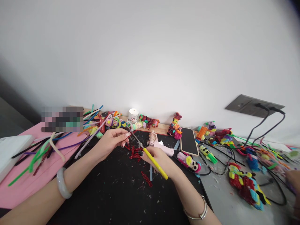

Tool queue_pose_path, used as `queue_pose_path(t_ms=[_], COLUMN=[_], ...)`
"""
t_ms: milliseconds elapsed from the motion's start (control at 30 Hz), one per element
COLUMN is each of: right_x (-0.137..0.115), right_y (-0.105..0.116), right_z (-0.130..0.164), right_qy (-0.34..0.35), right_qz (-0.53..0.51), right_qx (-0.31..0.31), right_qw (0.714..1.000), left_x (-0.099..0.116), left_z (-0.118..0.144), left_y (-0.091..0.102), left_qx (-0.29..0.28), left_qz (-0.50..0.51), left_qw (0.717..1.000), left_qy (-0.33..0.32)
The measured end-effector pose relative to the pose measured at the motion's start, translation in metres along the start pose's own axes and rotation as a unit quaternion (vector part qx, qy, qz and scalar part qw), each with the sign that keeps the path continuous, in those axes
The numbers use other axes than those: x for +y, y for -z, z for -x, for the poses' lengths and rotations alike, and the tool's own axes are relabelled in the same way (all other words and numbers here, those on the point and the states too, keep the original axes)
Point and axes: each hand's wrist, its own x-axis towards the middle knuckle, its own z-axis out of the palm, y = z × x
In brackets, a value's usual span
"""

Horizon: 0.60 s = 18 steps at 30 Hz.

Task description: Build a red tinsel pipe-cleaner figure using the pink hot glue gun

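R hand [165,162], just below frame ctr, grips yellow-handled scissors [150,156], blades angled to upper L. L hand [112,142], ctr-L, has fingertips drawn tog. beside blades; from here I can't tell if anything's held. Red tinsel pcs [134,153] lie btwn hands on blk mat [112,193]. Pale-pink glue gun [166,150] sits just behind R hand; phone [188,141] lies R of ctr. Wht cup [133,115] stands upright near wall [140,56], ctr. Fuzzy figures [246,186]: lower R.
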Motion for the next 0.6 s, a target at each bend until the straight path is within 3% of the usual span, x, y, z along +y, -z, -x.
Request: queue_pose_path(t_ms=[600], right_x=[0.0003], right_y=[-0.0044], right_z=[-0.0018], right_qy=[0.013], right_qz=[-0.015], right_qx=[0.002], right_qw=[1.000], left_x=[0.0016], left_z=[-0.0010], left_y=[0.0016], left_qx=[-0.005], left_qz=[0.031], left_qw=[0.999], left_qy=[0.019])
